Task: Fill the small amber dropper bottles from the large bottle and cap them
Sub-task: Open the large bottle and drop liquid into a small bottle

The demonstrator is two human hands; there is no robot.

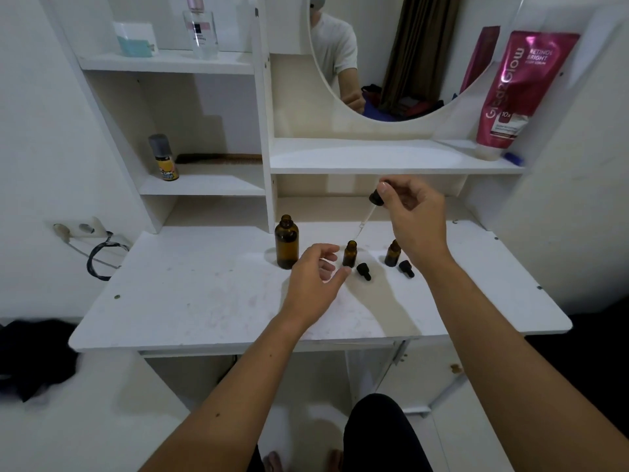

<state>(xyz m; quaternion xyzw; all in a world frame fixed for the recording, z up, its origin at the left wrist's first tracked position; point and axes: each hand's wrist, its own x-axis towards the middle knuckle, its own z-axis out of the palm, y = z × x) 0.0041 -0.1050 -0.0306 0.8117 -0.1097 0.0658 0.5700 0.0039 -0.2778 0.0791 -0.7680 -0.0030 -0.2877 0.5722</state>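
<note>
A large amber bottle (287,241) stands uncapped on the white tabletop (190,294). To its right stand two small amber bottles, one in the middle (350,254) and one further right (392,253), both uncapped. Two black dropper caps (363,271) (406,268) lie in front of them. My right hand (413,216) pinches a long dropper (369,212) by its black bulb, with the glass tip slanting down just above the middle small bottle's mouth. My left hand (315,281) hovers with fingers apart beside that bottle, holding nothing.
A shelf unit rises behind the table, with a spray can (163,158) and a comb (218,159) at left. A pink pouch (514,93) leans at the right under a round mirror (391,56). A wall socket with a cable (92,240) sits at left.
</note>
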